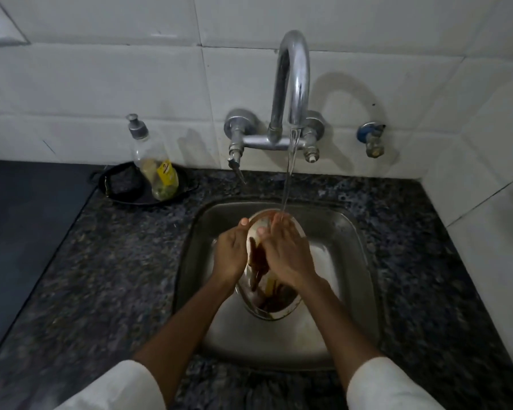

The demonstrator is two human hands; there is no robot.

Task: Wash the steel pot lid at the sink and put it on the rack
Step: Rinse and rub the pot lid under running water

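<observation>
Head view, looking down into a small steel sink [350, 241] set in a dark speckled granite counter [107, 261]. White wall tiles [101, 78] behind.

Steel pot lid [274, 306] held over the sink basin, tilted on edge, its inner face turned toward the camera. Brown residue streaked over the middle and lower part of that face; the upper part near the rim looks cleaner and shiny.

Left hand [230, 251] grips the lid's left edge, thumb curled over the rim at the top, fingers hidden behind the lid. Right hand [285, 250] lies flat on the inner face, fingers extended and pressed against the metal, not closed around anything; fingertips reach toward the upper rim.

Water stream [289, 173] falls from the curved chrome tap [293, 81] and lands on the top of the lid at the right hand's fingertips. Tap is wall-mounted with two valve handles either side.

Both forearms bare, white sleeves [122, 389] at the bottom of frame.

On the counter at back left: clear pump bottle [156, 170] with yellow label, a little yellow-green liquid in the bottom, standing in a shallow black dish [116, 187]. A dark scrub pad sits in the same dish just beside the bottle. A small blue-handled valve [370, 137] on the wall, right of the tap.

Image slightly motion-blurred around the hands.
</observation>
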